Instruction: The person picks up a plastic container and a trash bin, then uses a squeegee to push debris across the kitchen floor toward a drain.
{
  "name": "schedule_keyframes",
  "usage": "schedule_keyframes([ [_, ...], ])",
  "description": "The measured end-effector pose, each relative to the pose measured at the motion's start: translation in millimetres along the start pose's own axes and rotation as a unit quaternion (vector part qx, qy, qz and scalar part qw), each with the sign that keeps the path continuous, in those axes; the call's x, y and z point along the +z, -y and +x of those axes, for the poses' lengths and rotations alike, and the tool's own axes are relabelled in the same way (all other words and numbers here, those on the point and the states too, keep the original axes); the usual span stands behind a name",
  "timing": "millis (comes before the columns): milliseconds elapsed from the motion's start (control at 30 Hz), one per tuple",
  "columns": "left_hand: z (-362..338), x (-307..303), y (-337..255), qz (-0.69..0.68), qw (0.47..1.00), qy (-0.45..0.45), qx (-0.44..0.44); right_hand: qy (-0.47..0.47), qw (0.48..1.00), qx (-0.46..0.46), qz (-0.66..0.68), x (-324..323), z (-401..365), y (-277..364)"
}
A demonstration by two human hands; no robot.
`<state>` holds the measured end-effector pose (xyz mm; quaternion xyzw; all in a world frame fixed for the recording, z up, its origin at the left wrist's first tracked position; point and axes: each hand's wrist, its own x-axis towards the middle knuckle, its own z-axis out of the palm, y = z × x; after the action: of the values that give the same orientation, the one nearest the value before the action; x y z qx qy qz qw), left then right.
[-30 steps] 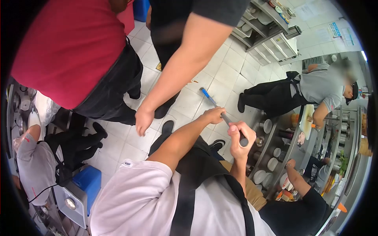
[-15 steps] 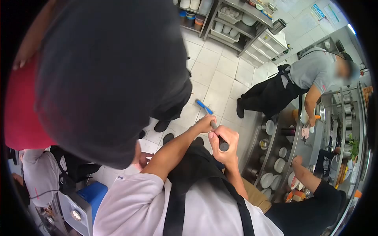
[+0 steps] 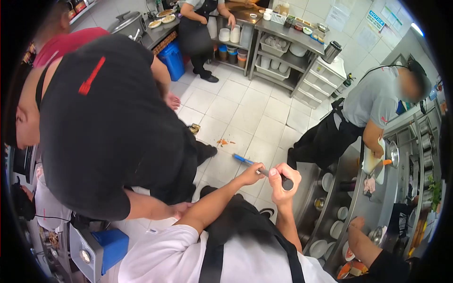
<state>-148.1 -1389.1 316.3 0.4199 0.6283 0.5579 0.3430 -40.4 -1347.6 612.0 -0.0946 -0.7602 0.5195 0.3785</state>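
Observation:
Both hands are closed around one long-handled floor broom with a blue head and a dark grey handle. My left hand grips the shaft lower down. My right hand wraps the top end of the handle, thumb along it. The blue head is low at the tiled floor, just below a small patch of orange food scraps. Whether its underside has bristles or a blade cannot be made out.
A co-worker in a black shirt bends close on my left, one hand near my left forearm. Another co-worker works at the right steel counter. Steel shelving and a blue bin stand at the back.
My view has lifted, and the nearby co-worker has shifted left, uncovering floor with orange scraps. The broom head appears lower in view. Both hands keep their grip.

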Motion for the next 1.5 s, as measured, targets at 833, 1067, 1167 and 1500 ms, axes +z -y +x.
schedule_keyframes([
  [833,2,13,-18,0.046,0.998,0.008,-0.050,0.036,0.997,0.006,0.065,-26,-4,-24],
  [1067,-12,7,-28,0.018,0.996,-0.002,-0.084,0.061,0.996,0.011,0.064,-16,-3,-8],
  [1167,-10,12,-16,0.023,0.999,-0.024,-0.003,0.045,0.997,0.005,0.067,-14,-5,-8],
  [1500,-14,14,-7,0.053,0.998,0.016,-0.013,0.049,0.994,0.044,0.092,-19,-27,10],
])
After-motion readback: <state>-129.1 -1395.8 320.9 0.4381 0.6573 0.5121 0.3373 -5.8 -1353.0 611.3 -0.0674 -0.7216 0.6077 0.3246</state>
